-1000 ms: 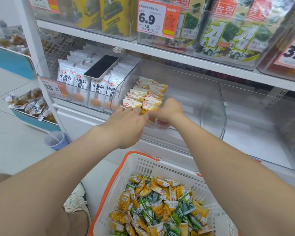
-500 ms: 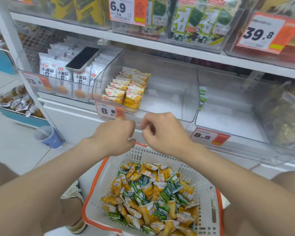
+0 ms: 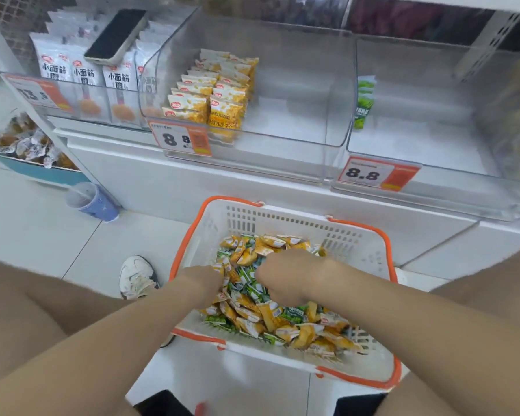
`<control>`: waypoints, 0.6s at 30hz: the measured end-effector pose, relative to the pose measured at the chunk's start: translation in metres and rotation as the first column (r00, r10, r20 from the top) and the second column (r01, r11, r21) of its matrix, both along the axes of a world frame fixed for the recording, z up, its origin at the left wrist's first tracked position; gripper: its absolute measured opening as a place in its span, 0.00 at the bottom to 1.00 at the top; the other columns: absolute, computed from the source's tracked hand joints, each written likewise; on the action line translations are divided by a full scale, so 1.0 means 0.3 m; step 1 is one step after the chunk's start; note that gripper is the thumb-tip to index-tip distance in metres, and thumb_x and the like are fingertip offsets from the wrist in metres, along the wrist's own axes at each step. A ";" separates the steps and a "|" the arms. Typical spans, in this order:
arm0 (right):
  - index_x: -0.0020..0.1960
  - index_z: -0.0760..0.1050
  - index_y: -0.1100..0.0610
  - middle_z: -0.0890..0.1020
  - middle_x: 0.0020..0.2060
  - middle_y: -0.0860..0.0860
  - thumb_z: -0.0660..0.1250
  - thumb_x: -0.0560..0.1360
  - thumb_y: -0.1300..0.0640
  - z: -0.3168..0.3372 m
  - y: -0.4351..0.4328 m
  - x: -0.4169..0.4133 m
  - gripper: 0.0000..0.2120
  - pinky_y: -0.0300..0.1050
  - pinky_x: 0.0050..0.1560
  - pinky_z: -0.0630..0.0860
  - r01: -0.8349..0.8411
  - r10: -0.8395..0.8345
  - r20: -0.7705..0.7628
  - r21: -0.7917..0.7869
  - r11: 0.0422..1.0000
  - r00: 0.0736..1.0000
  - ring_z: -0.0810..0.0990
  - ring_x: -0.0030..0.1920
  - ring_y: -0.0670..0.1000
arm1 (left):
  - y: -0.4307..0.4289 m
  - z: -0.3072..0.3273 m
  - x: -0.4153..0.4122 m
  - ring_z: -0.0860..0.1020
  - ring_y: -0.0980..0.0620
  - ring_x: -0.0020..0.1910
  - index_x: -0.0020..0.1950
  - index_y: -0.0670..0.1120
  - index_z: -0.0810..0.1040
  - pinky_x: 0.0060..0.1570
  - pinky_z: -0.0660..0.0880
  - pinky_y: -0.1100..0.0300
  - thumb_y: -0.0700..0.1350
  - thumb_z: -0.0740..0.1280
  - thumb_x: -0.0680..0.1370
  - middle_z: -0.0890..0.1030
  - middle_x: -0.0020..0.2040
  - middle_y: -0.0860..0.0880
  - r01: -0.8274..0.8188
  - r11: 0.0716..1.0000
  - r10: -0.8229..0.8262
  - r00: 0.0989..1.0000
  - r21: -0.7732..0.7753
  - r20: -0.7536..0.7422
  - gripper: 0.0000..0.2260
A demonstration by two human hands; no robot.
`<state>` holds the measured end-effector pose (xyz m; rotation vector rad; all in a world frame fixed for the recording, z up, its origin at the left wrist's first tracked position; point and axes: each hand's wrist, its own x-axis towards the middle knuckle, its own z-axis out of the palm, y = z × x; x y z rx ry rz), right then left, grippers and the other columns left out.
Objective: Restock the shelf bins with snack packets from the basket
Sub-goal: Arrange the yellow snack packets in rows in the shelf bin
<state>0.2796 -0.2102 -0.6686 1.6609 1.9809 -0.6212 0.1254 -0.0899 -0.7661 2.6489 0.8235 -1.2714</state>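
A white basket with an orange rim (image 3: 282, 223) stands on the floor below the shelf. It holds a loose pile of yellow and green snack packets (image 3: 270, 316). My left hand (image 3: 203, 283) and my right hand (image 3: 285, 274) are both down in the pile, knuckles up, with their fingertips hidden among the packets. Above, a clear shelf bin (image 3: 297, 85) holds two neat rows of yellow packets (image 3: 219, 94) at its left side. The clear bin to its right (image 3: 418, 139) shows a single green packet (image 3: 364, 103) against its left wall.
The left bin holds white packets (image 3: 84, 70) with a phone (image 3: 116, 36) lying on top. Price tags (image 3: 182, 139) hang on the bin fronts. A lidded blue cup (image 3: 92, 201) and my white shoe (image 3: 137, 276) are on the floor left of the basket.
Both hands have come down from the yellow packets in the middle bin into the basket's pile. The view has tilted downward with them.
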 end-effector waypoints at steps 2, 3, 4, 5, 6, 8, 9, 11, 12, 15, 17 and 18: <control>0.53 0.74 0.58 0.71 0.39 0.52 0.59 0.81 0.64 -0.012 0.008 0.000 0.06 0.47 0.30 0.69 0.002 -0.002 -0.010 -0.010 1.000 1.000 0.74 0.36 0.53 | -0.001 -0.093 -0.030 0.80 0.42 0.63 0.69 0.46 0.74 0.50 0.76 0.52 0.45 0.68 0.81 0.78 0.65 0.46 -0.004 1.000 0.004 1.000 0.007 -0.003 0.17; 0.53 0.74 0.58 0.71 0.40 0.52 0.59 0.81 0.64 -0.014 0.011 0.002 0.06 0.48 0.30 0.70 0.004 -0.004 -0.014 -0.016 1.000 1.000 0.75 0.36 0.53 | -0.003 -0.125 -0.037 0.80 0.42 0.64 0.70 0.46 0.74 0.54 0.78 0.50 0.47 0.69 0.80 0.78 0.66 0.46 0.011 1.000 -0.010 1.000 0.021 -0.010 0.19; 0.53 0.74 0.57 0.71 0.40 0.53 0.59 0.81 0.64 -0.018 0.013 0.005 0.06 0.48 0.30 0.70 0.007 -0.007 -0.015 -0.018 1.000 1.000 0.75 0.36 0.53 | -0.005 -0.154 -0.041 0.80 0.41 0.64 0.70 0.47 0.73 0.56 0.79 0.47 0.47 0.70 0.79 0.78 0.66 0.46 0.031 0.999 -0.030 0.999 0.042 -0.015 0.20; 0.52 0.73 0.57 0.71 0.40 0.52 0.59 0.81 0.64 -0.020 0.015 0.007 0.05 0.48 0.30 0.71 0.007 -0.007 -0.012 -0.017 1.000 1.000 0.74 0.36 0.53 | -0.012 -0.167 -0.038 0.80 0.40 0.63 0.71 0.47 0.72 0.57 0.80 0.44 0.45 0.70 0.79 0.79 0.66 0.46 0.044 0.997 -0.042 0.999 0.060 -0.026 0.20; 0.51 0.72 0.57 0.70 0.39 0.52 0.59 0.81 0.64 -0.021 0.016 0.010 0.05 0.48 0.31 0.71 0.007 -0.007 -0.011 -0.016 1.000 1.000 0.73 0.35 0.53 | -0.014 -0.183 -0.034 0.80 0.40 0.63 0.72 0.47 0.72 0.57 0.80 0.42 0.42 0.70 0.79 0.79 0.66 0.46 0.063 0.995 -0.060 0.998 0.071 -0.036 0.21; 0.50 0.70 0.56 0.70 0.39 0.52 0.59 0.81 0.64 -0.026 0.019 0.014 0.04 0.48 0.30 0.70 0.008 -0.008 -0.007 -0.020 1.000 1.000 0.72 0.34 0.53 | -0.009 -0.198 -0.025 0.81 0.40 0.62 0.72 0.47 0.72 0.57 0.80 0.43 0.35 0.68 0.79 0.79 0.66 0.46 0.079 0.994 -0.076 0.996 0.080 -0.036 0.22; 0.50 0.70 0.56 0.70 0.39 0.53 0.59 0.81 0.65 -0.027 0.021 0.016 0.05 0.47 0.29 0.68 0.008 -0.008 -0.002 -0.025 1.000 1.000 0.71 0.33 0.52 | 0.000 -0.199 -0.020 0.81 0.40 0.62 0.71 0.46 0.73 0.56 0.80 0.45 0.33 0.67 0.79 0.79 0.65 0.45 0.064 0.996 -0.063 0.998 0.069 -0.022 0.22; 0.49 0.71 0.57 0.71 0.38 0.53 0.60 0.81 0.65 -0.023 0.026 0.020 0.05 0.46 0.28 0.65 0.011 -0.010 0.001 -0.025 1.000 1.000 0.69 0.32 0.52 | 0.034 -0.197 -0.017 0.82 0.41 0.58 0.67 0.45 0.75 0.48 0.78 0.51 0.34 0.64 0.80 0.80 0.61 0.44 0.007 1.000 -0.009 0.999 0.029 0.044 0.16; 0.49 0.72 0.58 0.71 0.37 0.53 0.59 0.81 0.65 -0.021 0.030 0.022 0.05 0.45 0.27 0.64 0.018 -0.018 0.000 -0.020 1.000 1.000 0.68 0.31 0.52 | 0.052 -0.191 -0.015 0.82 0.42 0.55 0.65 0.45 0.76 0.44 0.76 0.52 0.36 0.62 0.81 0.80 0.59 0.44 -0.029 1.000 0.028 0.996 0.005 0.080 0.13; 0.48 0.74 0.58 0.72 0.35 0.53 0.60 0.80 0.65 -0.001 0.044 0.032 0.06 0.45 0.27 0.64 0.059 -0.057 -0.019 0.088 0.994 0.998 0.71 0.31 0.54 | 0.094 -0.131 0.004 0.80 0.43 0.49 0.51 0.46 0.75 0.44 0.78 0.50 0.43 0.61 0.82 0.80 0.52 0.44 -0.153 0.984 0.170 0.960 -0.093 0.223 0.04; 0.48 0.74 0.57 0.72 0.35 0.52 0.61 0.78 0.66 0.019 0.053 0.041 0.05 0.44 0.27 0.64 0.094 -0.090 -0.031 0.224 0.970 0.996 0.73 0.33 0.55 | 0.105 -0.068 0.033 0.76 0.46 0.39 0.40 0.46 0.71 0.38 0.74 0.54 0.45 0.64 0.80 0.77 0.40 0.46 -0.243 0.949 0.299 0.897 -0.203 0.325 0.09; 0.48 0.73 0.56 0.72 0.35 0.52 0.62 0.77 0.66 0.028 0.055 0.048 0.06 0.44 0.26 0.63 0.133 -0.124 -0.048 0.282 0.950 0.991 0.73 0.33 0.55 | 0.105 -0.030 0.049 0.73 0.47 0.34 0.36 0.45 0.69 0.34 0.69 0.55 0.45 0.66 0.78 0.74 0.35 0.47 -0.290 0.919 0.377 0.845 -0.267 0.379 0.12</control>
